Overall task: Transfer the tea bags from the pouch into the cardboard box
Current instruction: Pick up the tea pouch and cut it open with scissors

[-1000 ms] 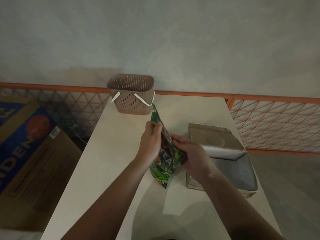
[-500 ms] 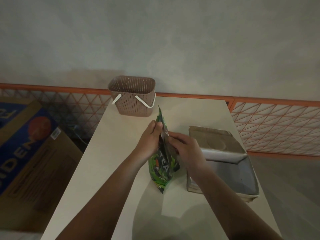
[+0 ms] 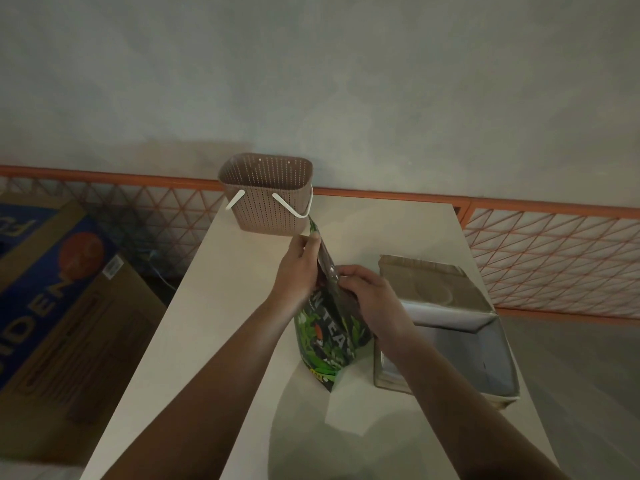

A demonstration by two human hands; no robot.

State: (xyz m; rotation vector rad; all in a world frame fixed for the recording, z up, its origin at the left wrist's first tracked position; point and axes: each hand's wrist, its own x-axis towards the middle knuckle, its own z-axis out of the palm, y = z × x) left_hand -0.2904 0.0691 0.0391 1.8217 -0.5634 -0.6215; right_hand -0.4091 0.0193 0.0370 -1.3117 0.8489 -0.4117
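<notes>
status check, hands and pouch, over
Left hand and right hand both pinch pouch top. Pouch upright on table. Cardboard box open beside it, nothing between.

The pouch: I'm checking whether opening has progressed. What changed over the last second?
Little changed. Both hands kept their grip on the pouch top: the left hand slid slightly up the far edge, the right hand still pinches the near side at the seal. No tea bags are out. The pouch stays standing on the table beside the open box; the basket did not move.
</notes>
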